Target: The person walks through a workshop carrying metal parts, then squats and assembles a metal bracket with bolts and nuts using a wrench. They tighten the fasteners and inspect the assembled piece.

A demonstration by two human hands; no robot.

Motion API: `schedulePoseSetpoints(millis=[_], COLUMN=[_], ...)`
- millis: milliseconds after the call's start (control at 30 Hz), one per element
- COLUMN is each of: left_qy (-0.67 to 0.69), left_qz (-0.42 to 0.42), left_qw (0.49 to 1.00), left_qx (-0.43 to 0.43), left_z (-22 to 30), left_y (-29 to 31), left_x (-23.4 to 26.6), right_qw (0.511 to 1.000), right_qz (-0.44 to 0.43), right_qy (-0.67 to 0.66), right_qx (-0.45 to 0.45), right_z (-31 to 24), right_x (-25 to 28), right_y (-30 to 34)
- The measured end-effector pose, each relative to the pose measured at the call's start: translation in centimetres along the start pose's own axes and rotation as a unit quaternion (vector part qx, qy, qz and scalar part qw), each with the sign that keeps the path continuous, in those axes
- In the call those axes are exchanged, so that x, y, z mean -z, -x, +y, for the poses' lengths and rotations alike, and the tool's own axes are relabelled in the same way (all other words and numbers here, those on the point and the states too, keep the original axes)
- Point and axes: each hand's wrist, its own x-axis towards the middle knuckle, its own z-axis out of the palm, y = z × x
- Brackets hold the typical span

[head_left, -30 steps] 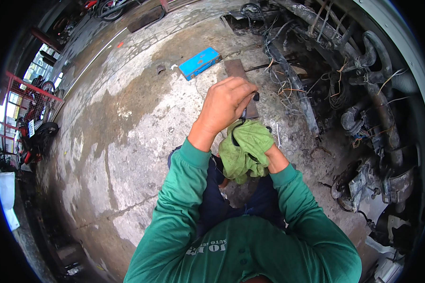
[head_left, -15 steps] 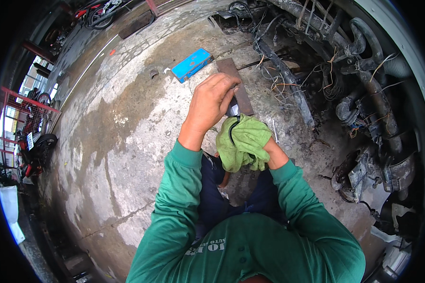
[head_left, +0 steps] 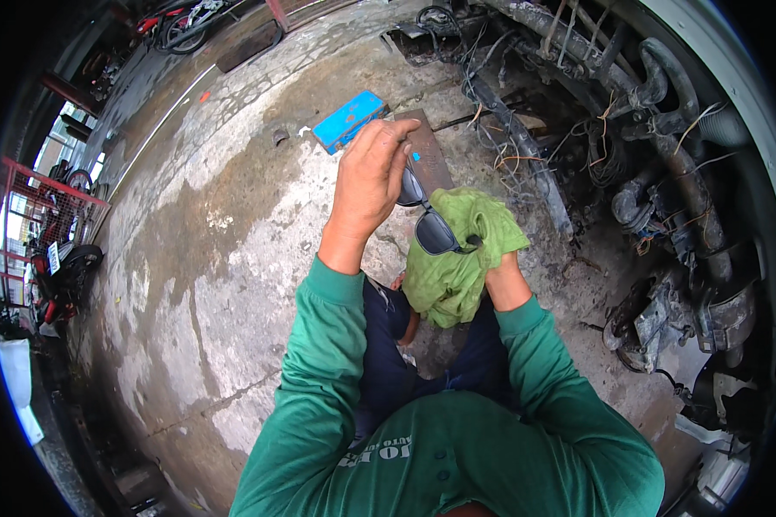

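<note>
A pair of dark sunglasses [head_left: 434, 233] hangs at a slant in front of me. My left hand [head_left: 369, 177] is closed on its upper left end, palm turned away, so the grip is partly hidden. Beside the lower lens, a bunched green cloth [head_left: 453, 276] hangs over my right hand [head_left: 504, 277]. That hand holds the cloth from inside; its fingers are covered and only the back near the wrist shows. The lower lens overlaps the cloth, and whether the two touch I cannot tell.
A blue metal case [head_left: 350, 117] lies on the stained concrete floor beyond my left hand, next to a rusty brown plate [head_left: 429, 146]. To the right are greasy vehicle parts [head_left: 664, 155] and loose wires [head_left: 513, 155]. Motorcycles [head_left: 69, 267] stand at the far left.
The sunglasses have turned, and their dark lenses now show. My left hand has shifted slightly left and up, while the cloth has spread and moved a little right, away from it.
</note>
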Motion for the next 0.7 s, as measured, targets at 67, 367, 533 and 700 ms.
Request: schedulePoseSetpoints(millis=[67,367,533,700], left_qy=[-0.016,-0.079,-0.103,-0.131], left_qz=[0.013,0.083,0.087,0.061], left_qw=[1.0,0.992,0.988,0.984], left_qx=[0.023,0.052,0.072,0.108], left_z=[-0.4,-2.4,-3.3,-3.3], left_y=[0.1,-0.6,-0.4,1.1], left_x=[0.9,2.7,2.6,5.3], right_qw=[0.997,0.994,0.506,0.897], right_qz=[0.033,-0.054,-0.106,-0.198], right_qy=[-0.035,-0.059,0.855,0.381], right_qx=[-0.053,-0.073,0.04,-0.107], right_z=[-0.6,-2.1,-4.9,-5.7], right_x=[0.9,0.9,0.2,-6.0], right_y=[-0.8,-13.3,-14.8,-7.1])
